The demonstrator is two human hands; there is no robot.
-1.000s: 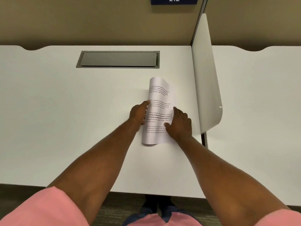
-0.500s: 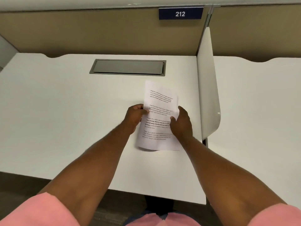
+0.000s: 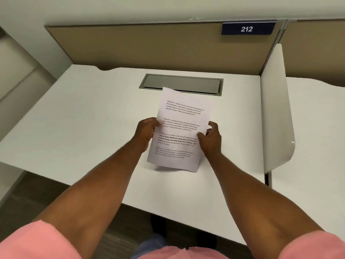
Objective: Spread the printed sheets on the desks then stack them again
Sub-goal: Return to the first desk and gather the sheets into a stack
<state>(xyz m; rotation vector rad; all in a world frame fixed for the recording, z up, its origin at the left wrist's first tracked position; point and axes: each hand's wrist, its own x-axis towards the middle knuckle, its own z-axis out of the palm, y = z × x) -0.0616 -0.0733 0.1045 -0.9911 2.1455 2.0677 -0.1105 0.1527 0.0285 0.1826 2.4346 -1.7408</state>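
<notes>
**Sheets held above the tabletop**

I see the white tabletop (image 3: pixel 78 131), with a white divider panel (image 3: pixel 276 116) along its right edge and a grey cable hatch (image 3: pixel 182 83) set in at the rear. The printed sheets (image 3: pixel 180 131) are lifted over its middle, near edge casting a shadow. Left hand (image 3: pixel 146 130) grips the left edge; right hand (image 3: pixel 211 139) pinches the right edge.

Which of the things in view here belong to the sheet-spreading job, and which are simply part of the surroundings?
Part of the job:
- printed sheets, held above the desk
- left hand and right hand, gripping their side edges
- near desk and neighbouring desk

Just there:
- grey cable hatch set in the desk
- white divider between the desks
- blue 212 sign
</notes>
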